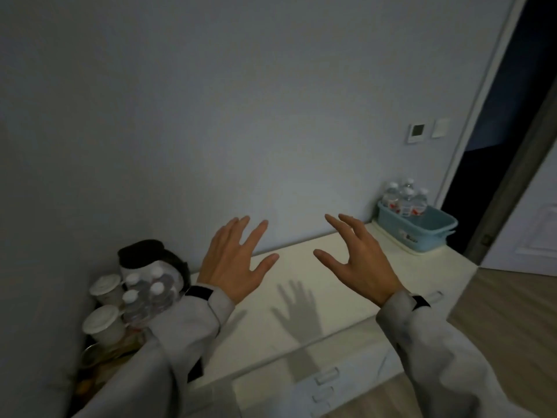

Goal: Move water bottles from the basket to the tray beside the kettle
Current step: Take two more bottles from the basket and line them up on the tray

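Both hands empty, spread wide over the counter [301,276].
Left hand [233,260] and right hand [358,260] flat-fingered, gripping nothing, likely between trips. Bottles [405,199] upright in blue basket [422,230], far right; others [149,294] near left beside kettle [144,257], tray itself hidden.

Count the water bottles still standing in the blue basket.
4 show, clustered at the far end of the blue basket: back left, back middle, front middle, right. More may be hidden behind them.
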